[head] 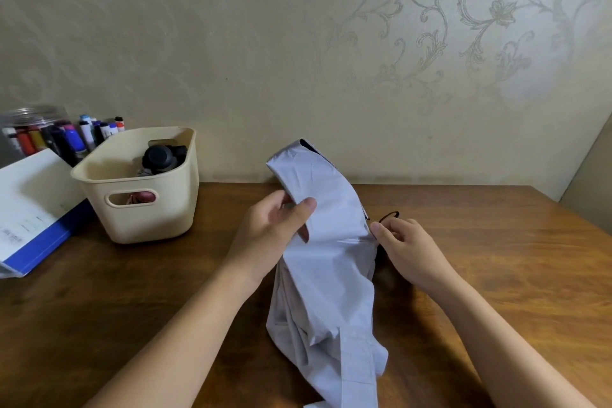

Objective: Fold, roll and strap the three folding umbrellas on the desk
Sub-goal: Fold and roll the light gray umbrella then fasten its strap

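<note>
At desk [496, 275] centre, umbrella [328, 258] is held up loose: left hand [284, 219] grips a canopy fold, right hand [407, 248] pinches its right edge; suggest laying all panels one way before rolling.

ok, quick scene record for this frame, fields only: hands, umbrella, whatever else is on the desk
left hand: grips a fold of the folding umbrella, thumb on top
right hand: fingers pinch its right edge, beside a dark loop
folding umbrella: pale grey, canopy loose, unrolled, not strapped
desk: brown wood
basket: beige, rear left, dark round object inside
markers: behind basket
</note>
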